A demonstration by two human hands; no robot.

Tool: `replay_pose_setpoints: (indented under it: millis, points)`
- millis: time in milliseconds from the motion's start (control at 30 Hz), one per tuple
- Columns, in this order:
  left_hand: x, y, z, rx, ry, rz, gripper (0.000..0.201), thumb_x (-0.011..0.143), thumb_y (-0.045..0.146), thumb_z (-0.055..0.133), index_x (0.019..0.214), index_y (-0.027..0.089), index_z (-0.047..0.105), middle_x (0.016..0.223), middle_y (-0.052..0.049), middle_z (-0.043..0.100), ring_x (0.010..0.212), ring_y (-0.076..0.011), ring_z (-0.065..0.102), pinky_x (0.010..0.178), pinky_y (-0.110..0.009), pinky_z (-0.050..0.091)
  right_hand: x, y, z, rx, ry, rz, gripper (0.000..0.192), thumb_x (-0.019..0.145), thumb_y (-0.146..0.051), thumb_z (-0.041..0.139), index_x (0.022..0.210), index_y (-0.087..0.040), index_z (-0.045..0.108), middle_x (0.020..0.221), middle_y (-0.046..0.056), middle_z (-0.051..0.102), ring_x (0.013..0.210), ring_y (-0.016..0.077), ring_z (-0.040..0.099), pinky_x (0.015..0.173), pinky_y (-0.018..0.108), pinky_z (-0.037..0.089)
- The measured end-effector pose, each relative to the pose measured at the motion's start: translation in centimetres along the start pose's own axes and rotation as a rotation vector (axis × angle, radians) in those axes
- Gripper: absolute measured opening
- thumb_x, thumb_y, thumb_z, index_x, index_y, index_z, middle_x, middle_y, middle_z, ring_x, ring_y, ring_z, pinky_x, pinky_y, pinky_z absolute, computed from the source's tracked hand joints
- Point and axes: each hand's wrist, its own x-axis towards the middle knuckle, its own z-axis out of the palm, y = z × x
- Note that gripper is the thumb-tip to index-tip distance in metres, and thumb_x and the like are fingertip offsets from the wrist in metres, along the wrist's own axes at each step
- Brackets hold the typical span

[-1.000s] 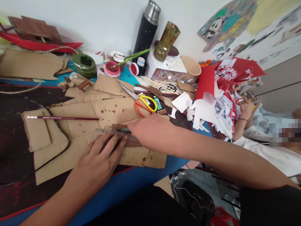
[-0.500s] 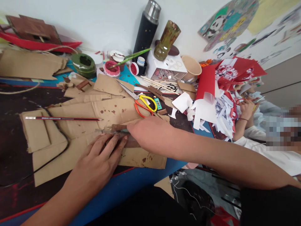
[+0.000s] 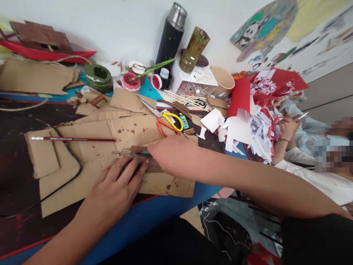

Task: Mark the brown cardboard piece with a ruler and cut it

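Observation:
My left hand (image 3: 117, 184) lies palm down with its fingers spread, pressing on a thin ruler-like strip (image 3: 117, 153) and a flat brown-painted piece (image 3: 154, 166). Just to its right, my right hand (image 3: 173, 154) is closed in a fist beside those fingertips. Its own fingers and whatever they grip are hidden behind the back of the hand. Under both hands is a large sheet of tan cardboard (image 3: 93, 158) spotted with brown paint. A red and black pencil (image 3: 75, 139) rests on it, and scissors (image 3: 171, 123) with yellow and orange handles lie beyond my right hand.
Along the wall stand a model boat (image 3: 46, 44), a green pot (image 3: 98, 78), a pink paint jar (image 3: 131, 81), a black thermos (image 3: 170, 35) and a white box (image 3: 193, 82). Paper scraps (image 3: 260, 136) pile up at right, near another person's hand (image 3: 286, 129). A black cord (image 3: 78, 162) crosses the cardboard.
Both my hands stay almost in the same place. The view has shifted slightly, and the other person's hand at right now shows a pale blade-like thing pointing up more.

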Motion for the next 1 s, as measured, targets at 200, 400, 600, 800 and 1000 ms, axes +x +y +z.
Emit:
replay_pose_setpoints:
  millis: [200,400,600,800,1000]
  points:
    - [-0.04,0.0,0.14,-0.002,-0.018,-0.005,0.054,0.108,0.014,0.048,0.158,0.004,0.065,0.147,-0.027,0.073,0.136,-0.0465,0.066,0.116,-0.062,0.054,-0.79,0.07,-0.08,0.008,0.009,0.01,0.025,0.111,-0.008,0.056,0.122,-0.012,0.078,0.112,0.016,0.086,0.099,0.027,0.082,0.075,0.033,0.055]
    - [-0.24,0.0,0.33,-0.009,-0.004,0.004,0.054,0.108,0.014,0.048,0.158,0.002,0.065,0.146,-0.029,0.073,0.136,-0.0477,0.065,0.115,-0.064,0.053,-0.92,0.06,-0.49,0.016,-0.022,0.016,0.024,0.108,-0.009,0.059,0.121,-0.012,0.078,0.106,0.016,0.086,0.092,0.0264,0.081,0.072,0.033,0.052]
    - [-0.43,0.13,0.43,-0.029,-0.02,-0.042,0.055,0.108,0.013,0.049,0.16,0.009,0.065,0.149,-0.024,0.073,0.14,-0.0439,0.064,0.118,-0.061,0.052,-1.07,0.37,-0.31,0.012,-0.024,0.024,0.022,0.108,-0.008,0.059,0.116,-0.013,0.078,0.097,0.014,0.085,0.089,0.0249,0.08,0.071,0.032,0.05]
    - [-0.51,0.1,0.46,-0.095,-0.018,-0.061,0.056,0.106,0.013,0.051,0.16,0.009,0.065,0.151,-0.025,0.072,0.142,-0.0444,0.063,0.119,-0.061,0.051,-0.8,0.43,0.05,-0.016,0.015,-0.015,0.022,0.108,-0.008,0.058,0.115,-0.012,0.078,0.101,0.015,0.085,0.09,0.0252,0.08,0.073,0.033,0.051]
    - [-0.6,0.03,0.58,-0.105,-0.035,-0.057,0.058,0.107,0.013,0.048,0.163,0.01,0.062,0.154,-0.025,0.07,0.145,-0.0442,0.062,0.122,-0.063,0.049,-0.54,0.29,0.22,-0.023,0.037,-0.053,0.018,0.109,-0.008,0.06,0.115,-0.011,0.077,0.101,0.016,0.085,0.091,0.0255,0.082,0.071,0.032,0.051]
